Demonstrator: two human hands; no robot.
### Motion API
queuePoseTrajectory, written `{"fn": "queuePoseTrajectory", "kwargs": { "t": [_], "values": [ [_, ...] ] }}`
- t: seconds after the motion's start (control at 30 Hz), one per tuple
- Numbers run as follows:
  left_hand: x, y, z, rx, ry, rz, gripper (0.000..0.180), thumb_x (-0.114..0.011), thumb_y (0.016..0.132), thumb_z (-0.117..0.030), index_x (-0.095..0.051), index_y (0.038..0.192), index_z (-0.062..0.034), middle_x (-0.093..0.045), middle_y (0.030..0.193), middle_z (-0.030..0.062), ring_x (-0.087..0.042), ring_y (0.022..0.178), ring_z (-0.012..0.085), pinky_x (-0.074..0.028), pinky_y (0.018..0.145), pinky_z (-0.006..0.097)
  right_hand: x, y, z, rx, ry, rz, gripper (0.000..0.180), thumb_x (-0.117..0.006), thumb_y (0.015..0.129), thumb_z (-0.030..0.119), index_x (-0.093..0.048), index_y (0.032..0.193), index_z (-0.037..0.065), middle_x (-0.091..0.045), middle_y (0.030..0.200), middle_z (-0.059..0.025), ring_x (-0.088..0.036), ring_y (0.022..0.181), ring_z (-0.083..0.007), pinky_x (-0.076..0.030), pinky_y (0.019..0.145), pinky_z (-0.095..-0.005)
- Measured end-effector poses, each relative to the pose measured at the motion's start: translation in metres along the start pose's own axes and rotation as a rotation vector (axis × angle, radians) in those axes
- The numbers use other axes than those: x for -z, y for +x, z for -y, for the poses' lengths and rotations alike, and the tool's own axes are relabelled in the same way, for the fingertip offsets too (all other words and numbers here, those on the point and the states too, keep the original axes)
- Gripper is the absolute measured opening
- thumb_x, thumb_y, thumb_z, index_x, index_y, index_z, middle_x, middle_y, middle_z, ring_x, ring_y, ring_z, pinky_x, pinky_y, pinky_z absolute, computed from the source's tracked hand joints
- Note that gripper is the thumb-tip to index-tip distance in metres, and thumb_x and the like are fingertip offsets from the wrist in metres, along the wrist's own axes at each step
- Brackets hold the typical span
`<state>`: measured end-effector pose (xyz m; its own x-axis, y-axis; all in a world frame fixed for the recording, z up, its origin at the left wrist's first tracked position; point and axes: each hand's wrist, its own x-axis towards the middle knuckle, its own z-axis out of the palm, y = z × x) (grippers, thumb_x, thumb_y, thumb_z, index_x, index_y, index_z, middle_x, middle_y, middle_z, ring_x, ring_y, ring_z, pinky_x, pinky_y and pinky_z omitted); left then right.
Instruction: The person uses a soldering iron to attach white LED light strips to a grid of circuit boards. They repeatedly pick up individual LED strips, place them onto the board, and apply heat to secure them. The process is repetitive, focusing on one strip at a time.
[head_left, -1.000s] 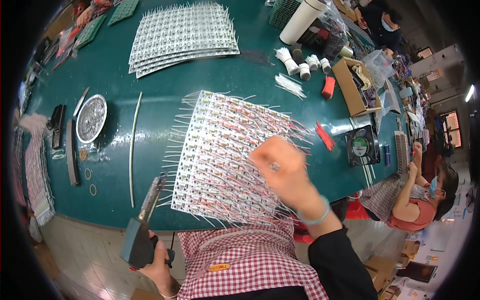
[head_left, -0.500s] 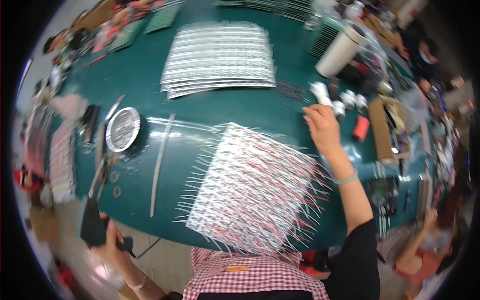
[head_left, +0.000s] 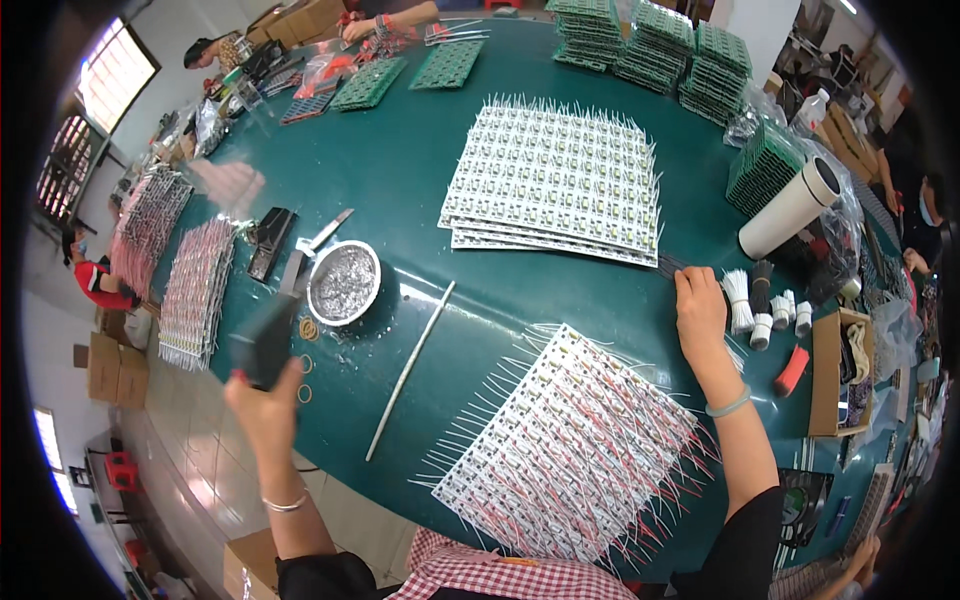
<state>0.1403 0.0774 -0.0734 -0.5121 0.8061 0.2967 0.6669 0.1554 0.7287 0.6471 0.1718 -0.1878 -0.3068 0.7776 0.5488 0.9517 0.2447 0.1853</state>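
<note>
Bright overall, window (head_left: pixel 120 60) overexposed far upper-left of the bowl (head_left: pixel 344 285), glossy streak on the table (head_left: pixel 390 200) just right of it, left hand (head_left: pixel 266 412) and tool (head_left: pixel 266 342) motion-blurred lower-left of it, outer edges curved, corners black.

And there at the far edge of the bench (head_left: pixel 385 190), three stacks of green circuit boards (head_left: pixel 655 48) side by side, a white flask (head_left: pixel 786 212) nearer on the right, an open cardboard box (head_left: pixel 825 375) beyond it! Over to the left, brown cartons (head_left: pixel 108 370), a red stool (head_left: pixel 122 470) near them, and a bright window (head_left: pixel 118 65) up high!
</note>
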Motion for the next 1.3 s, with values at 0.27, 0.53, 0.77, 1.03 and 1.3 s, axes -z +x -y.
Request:
{"fn": "queuePoseTrajectory", "kwargs": {
  "t": [0.27,0.53,0.77,1.03,1.3],
  "values": [
    [-0.014,-0.036,-0.007,0.121,-0.318,-0.004,0.019,-0.076,0.075,-0.003,-0.068,0.090,0.0034,-0.062,0.068,0.0020,-0.051,0.048,0.0064,-0.037,0.044,0.021,-0.005,0.005,0.015,-0.079,-0.028,-0.018,0.016,-0.059,0.069,-0.001,-0.058,0.084,0.003,-0.055,0.085,-0.0116,-0.054,0.082,-0.0272,-0.047,0.069,-0.0352],
    [-0.017,-0.058,-0.008,0.166,-0.463,-0.021,0.033,-0.075,0.076,0.003,-0.063,0.106,0.0077,-0.067,0.087,0.0094,-0.051,0.051,0.0070,-0.036,0.042,0.020,-0.006,0.003,0.008,-0.108,0.029,0.006,0.019,-0.058,0.069,-0.002,-0.058,0.087,0.001,-0.054,0.085,-0.0137,-0.053,0.086,-0.0296,-0.048,0.073,-0.0379],
    [-0.013,-0.074,0.010,0.115,-0.517,-0.019,0.035,-0.070,0.079,0.004,-0.059,0.113,0.0081,-0.066,0.100,0.0133,-0.048,0.052,0.0073,-0.034,0.042,0.020,0.003,0.005,0.006,-0.153,0.140,-0.045,0.015,-0.061,0.071,-0.003,-0.061,0.086,0.001,-0.053,0.089,-0.0125,-0.053,0.087,-0.0284,-0.050,0.071,-0.0354],
    [-0.009,-0.077,0.019,0.105,-0.540,-0.042,0.032,-0.070,0.080,0.004,-0.061,0.110,0.0081,-0.066,0.101,0.0143,-0.047,0.052,0.0075,-0.034,0.042,0.021,0.031,0.012,0.009,-0.084,0.072,0.085,0.014,-0.064,0.070,-0.001,-0.061,0.084,0.004,-0.057,0.085,-0.0100,-0.059,0.085,-0.0266,-0.051,0.073,-0.0345],
    [-0.006,-0.083,0.019,0.122,-0.545,-0.013,0.036,-0.070,0.080,0.005,-0.059,0.114,0.0090,-0.066,0.105,0.0157,-0.048,0.052,0.0075,-0.034,0.042,0.021,0.095,0.043,0.009,0.244,0.058,0.510,0.007,-0.068,0.067,0.000,-0.064,0.069,0.005,-0.066,0.072,-0.0139,-0.067,0.074,-0.0306,-0.054,0.065,-0.0367]
  ]
}}
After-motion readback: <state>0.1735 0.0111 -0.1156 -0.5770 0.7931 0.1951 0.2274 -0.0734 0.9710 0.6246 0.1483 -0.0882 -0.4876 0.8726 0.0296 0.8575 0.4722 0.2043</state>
